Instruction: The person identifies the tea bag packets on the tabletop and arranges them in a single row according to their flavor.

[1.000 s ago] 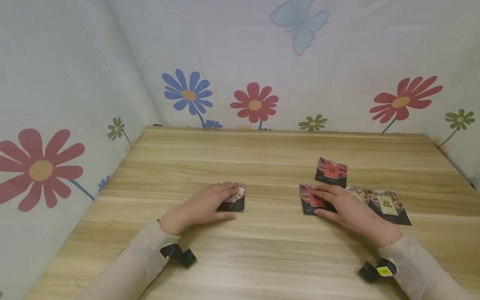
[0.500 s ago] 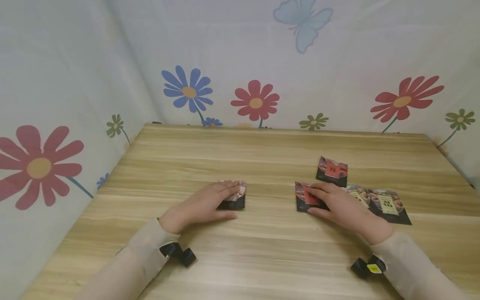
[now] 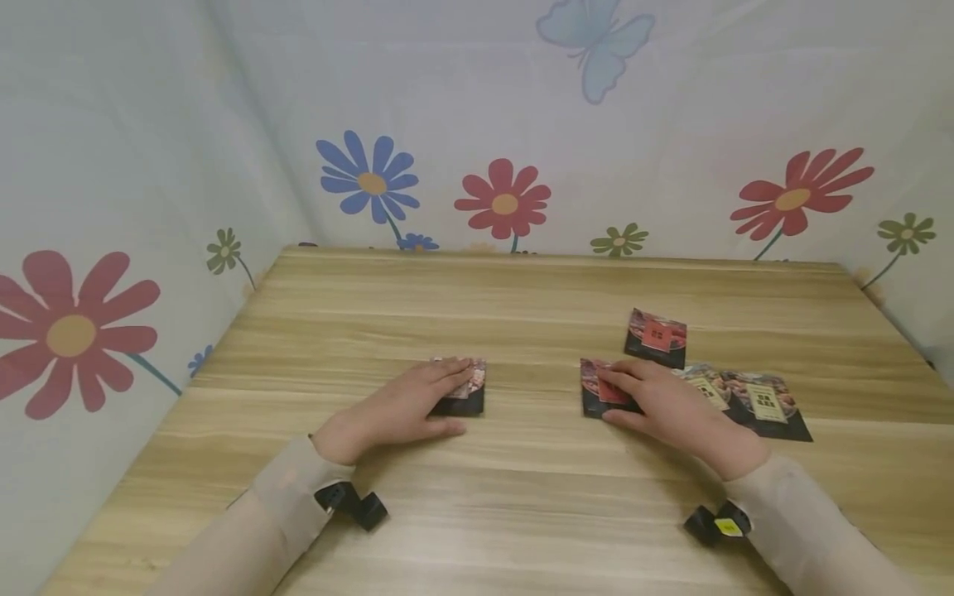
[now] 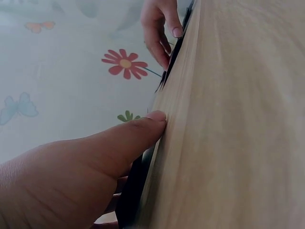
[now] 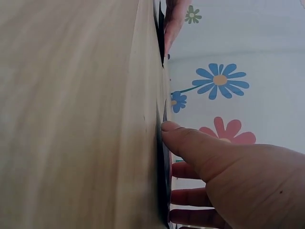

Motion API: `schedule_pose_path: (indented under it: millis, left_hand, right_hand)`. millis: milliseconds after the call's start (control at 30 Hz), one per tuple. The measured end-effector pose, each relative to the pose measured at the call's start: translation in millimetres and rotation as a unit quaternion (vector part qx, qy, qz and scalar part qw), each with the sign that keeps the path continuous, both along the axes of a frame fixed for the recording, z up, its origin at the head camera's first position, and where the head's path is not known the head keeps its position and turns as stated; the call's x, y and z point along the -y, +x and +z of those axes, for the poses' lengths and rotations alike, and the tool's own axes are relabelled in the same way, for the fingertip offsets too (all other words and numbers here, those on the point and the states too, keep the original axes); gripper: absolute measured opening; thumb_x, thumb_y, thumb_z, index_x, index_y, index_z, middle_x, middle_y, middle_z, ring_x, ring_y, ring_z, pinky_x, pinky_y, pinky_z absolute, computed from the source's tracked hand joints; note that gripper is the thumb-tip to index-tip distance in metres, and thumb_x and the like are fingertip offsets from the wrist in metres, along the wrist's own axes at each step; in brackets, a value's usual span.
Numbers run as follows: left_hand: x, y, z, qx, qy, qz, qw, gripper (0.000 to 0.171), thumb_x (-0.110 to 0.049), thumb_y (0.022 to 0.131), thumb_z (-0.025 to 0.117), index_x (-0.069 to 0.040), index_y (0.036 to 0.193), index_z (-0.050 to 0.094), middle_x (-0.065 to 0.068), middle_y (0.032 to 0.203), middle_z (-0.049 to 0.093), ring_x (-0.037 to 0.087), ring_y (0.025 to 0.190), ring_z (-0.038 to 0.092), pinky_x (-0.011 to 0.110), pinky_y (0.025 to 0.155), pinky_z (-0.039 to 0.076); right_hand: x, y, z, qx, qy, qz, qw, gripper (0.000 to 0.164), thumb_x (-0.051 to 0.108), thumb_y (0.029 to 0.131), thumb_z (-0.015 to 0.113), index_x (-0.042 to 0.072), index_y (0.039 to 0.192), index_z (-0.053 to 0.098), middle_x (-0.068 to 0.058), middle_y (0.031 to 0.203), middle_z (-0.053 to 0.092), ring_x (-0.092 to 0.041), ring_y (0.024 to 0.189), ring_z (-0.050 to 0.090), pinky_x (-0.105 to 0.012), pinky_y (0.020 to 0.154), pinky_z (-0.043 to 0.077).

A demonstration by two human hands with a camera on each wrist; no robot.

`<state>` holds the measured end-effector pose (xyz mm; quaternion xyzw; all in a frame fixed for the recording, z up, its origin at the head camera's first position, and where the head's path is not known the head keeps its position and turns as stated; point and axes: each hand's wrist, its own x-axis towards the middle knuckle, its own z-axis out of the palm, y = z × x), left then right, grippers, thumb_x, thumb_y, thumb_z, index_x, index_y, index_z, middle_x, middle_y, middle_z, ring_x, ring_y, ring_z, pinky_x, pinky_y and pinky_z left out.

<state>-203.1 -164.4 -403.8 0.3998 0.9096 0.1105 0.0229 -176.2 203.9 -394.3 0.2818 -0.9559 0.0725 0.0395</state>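
My left hand (image 3: 400, 404) lies with straight fingers on a flat square packet (image 3: 471, 402), black with a food picture and a pale label partly under the fingers. To the right, my right hand (image 3: 674, 415) rests its extended fingers on a similar packet (image 3: 591, 391) with a red label. In the left wrist view the thumb (image 4: 143, 131) reaches past the dark packet's edge at the tabletop. The right wrist view has the thumb (image 5: 183, 138) at the near edge of its packet (image 5: 164, 176), the other fingers behind it. A bare strip of wood separates both packets.
Another red-labelled packet (image 3: 657, 338) lies just beyond my right hand. Two yellow-labelled packets, one partly covered (image 3: 704, 387) and one in fuller view (image 3: 768, 404), lie to its right. The wooden table (image 3: 447, 306) ends at a flower-printed cloth backdrop (image 3: 671, 99).
My right hand has slid its red-labelled packet a little to the left, uncovering more of the yellow-labelled packet behind it. My left hand has stayed in place on its packet.
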Motion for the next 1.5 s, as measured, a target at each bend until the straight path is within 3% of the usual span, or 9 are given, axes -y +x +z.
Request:
schedule_pose_path:
  millis: [433,733,1167,1500]
  left_hand:
    - [2,1.1,-1.8,0.048,0.022,0.01,0.9986,0.079,-0.047,0.089,0.064,-0.008,0.15,0.032,0.011,0.157,0.03,0.031,0.146,0.027,0.049,0.119,0.027]
    - [1,-1.0,-2.4,0.032,0.017,0.009,0.9993,0.08,-0.047,0.087,0.066,-0.007,0.149,0.035,0.012,0.156,0.033,0.03,0.144,0.032,0.047,0.119,0.029]
    - [2,-1.1,-3.2,0.025,0.02,0.008,0.9995,0.08,-0.048,0.086,0.066,-0.009,0.149,0.035,0.01,0.155,0.034,0.03,0.143,0.034,0.047,0.118,0.03]
    - [2,-1.3,-3.2,0.024,0.018,0.007,0.9995,0.08,-0.049,0.087,0.066,-0.009,0.149,0.035,0.009,0.156,0.033,0.03,0.143,0.033,0.047,0.119,0.027]
  right_hand:
    - [17,-1.1,0.9,-0.001,0.011,-0.004,1.0,0.061,0.043,0.088,0.066,0.008,0.136,0.055,-0.017,0.131,0.058,-0.035,0.12,0.056,-0.051,0.096,0.05]
    - [28,-5.7,0.2,0.018,0.006,0.0,1.0,0.062,0.044,0.089,0.064,0.007,0.138,0.053,-0.017,0.133,0.056,-0.035,0.123,0.054,-0.051,0.1,0.048]
    - [43,-8.9,3.4,-0.011,0.028,0.011,0.999,0.061,0.046,0.088,0.065,0.008,0.135,0.056,-0.016,0.129,0.059,-0.034,0.118,0.057,-0.049,0.096,0.051]
    - [53,-13.0,3.4,0.024,0.023,0.014,0.999,0.062,0.048,0.09,0.062,0.009,0.138,0.053,-0.014,0.132,0.057,-0.031,0.12,0.056,-0.046,0.1,0.05]
